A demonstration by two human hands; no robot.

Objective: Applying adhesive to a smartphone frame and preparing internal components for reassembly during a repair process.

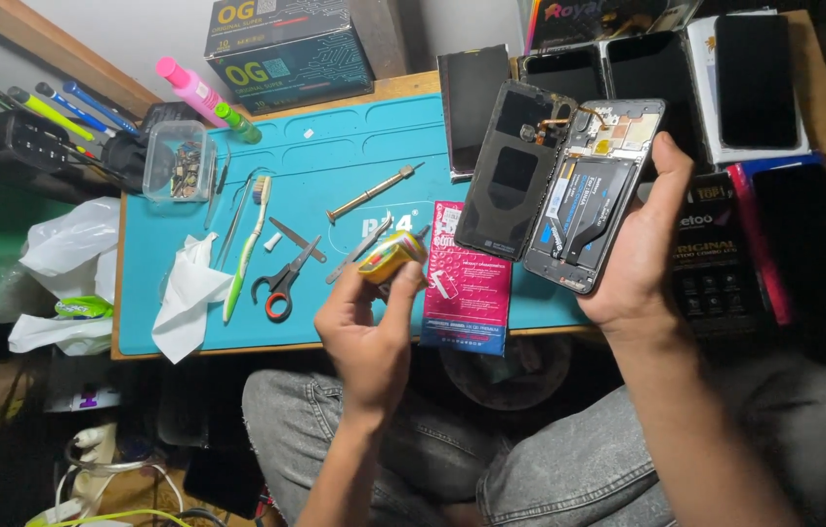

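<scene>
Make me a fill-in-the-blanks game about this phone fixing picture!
1. The right hand holds an opened ____ with its insides showing.
2. The left hand holds a small ____ roll of tape.
3. The scissors on the blue mat have ____ handles, one black and one red.
4. Beside the white tissue lies a green and white ____.

Missing words: phone; yellow; two; toothbrush

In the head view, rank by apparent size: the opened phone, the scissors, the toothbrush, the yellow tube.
1. Opened phone, in the right hand, nearer the camera, so maybe flattered.
2. Toothbrush, longest but thin.
3. Scissors.
4. Yellow tube, in the left hand.
</scene>
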